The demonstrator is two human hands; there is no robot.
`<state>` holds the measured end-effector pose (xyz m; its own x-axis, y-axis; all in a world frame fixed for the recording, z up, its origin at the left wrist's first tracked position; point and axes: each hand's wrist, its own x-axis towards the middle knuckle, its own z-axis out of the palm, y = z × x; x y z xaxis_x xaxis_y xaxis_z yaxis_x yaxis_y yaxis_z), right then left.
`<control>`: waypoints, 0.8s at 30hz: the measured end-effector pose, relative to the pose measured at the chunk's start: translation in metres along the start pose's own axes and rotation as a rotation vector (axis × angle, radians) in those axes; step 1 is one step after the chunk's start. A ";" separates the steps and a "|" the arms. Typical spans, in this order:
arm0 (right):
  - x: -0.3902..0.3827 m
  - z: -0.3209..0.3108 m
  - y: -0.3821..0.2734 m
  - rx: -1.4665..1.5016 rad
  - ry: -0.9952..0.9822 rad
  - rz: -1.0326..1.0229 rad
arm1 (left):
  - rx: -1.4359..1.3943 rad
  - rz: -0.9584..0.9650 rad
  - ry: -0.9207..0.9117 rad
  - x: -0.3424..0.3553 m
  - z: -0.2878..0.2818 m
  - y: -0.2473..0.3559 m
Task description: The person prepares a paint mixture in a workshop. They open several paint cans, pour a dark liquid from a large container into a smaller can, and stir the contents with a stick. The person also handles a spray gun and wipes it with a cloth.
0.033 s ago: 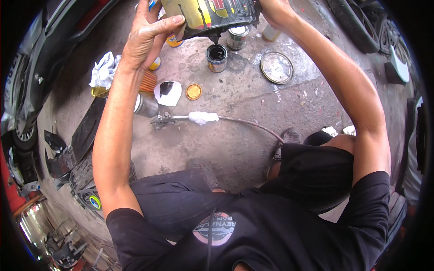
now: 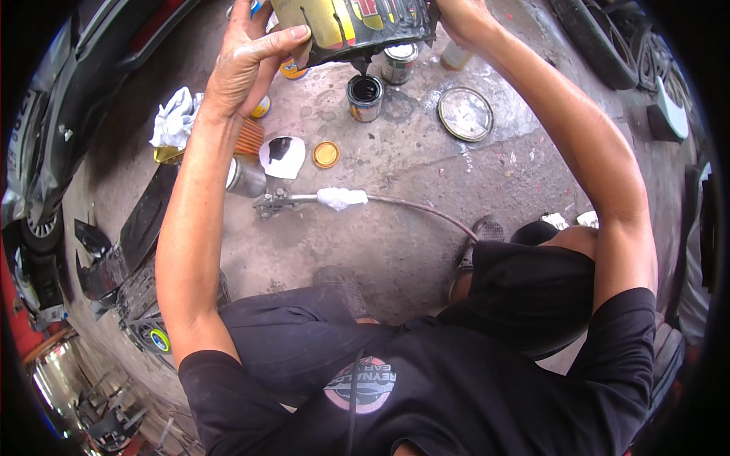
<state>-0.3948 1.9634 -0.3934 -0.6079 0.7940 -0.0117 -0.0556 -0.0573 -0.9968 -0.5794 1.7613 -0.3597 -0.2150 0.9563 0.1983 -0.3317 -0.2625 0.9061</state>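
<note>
Left hand (image 2: 247, 64) and right hand (image 2: 465, 21) gripping smeared can (image 2: 357, 26), cropped above, right fingertips hidden

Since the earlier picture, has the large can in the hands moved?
No; the large can shows no visible shift against the small open can below it.

Top edge crops the yellow-black can (image 2: 353, 29) — and, seemingly, part of the right grip (image 2: 464, 21).
</note>
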 end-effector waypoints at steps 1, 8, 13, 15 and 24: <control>-0.001 0.001 -0.001 0.000 0.001 0.010 | -0.002 0.008 0.001 0.001 -0.002 -0.002; 0.000 -0.001 0.004 -0.018 0.010 0.013 | -0.006 0.007 -0.012 0.001 -0.003 -0.003; 0.001 -0.002 0.007 -0.027 -0.006 -0.004 | 0.000 -0.001 -0.001 0.001 -0.004 -0.005; 0.002 -0.002 0.009 -0.024 -0.003 -0.004 | 0.002 0.000 -0.014 0.002 -0.006 -0.005; 0.004 -0.002 0.014 -0.023 -0.003 0.001 | -0.032 -0.009 -0.016 0.004 -0.008 -0.009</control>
<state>-0.3969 1.9672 -0.4076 -0.6103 0.7921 -0.0127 -0.0370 -0.0446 -0.9983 -0.5847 1.7660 -0.3704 -0.1968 0.9606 0.1961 -0.3629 -0.2571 0.8956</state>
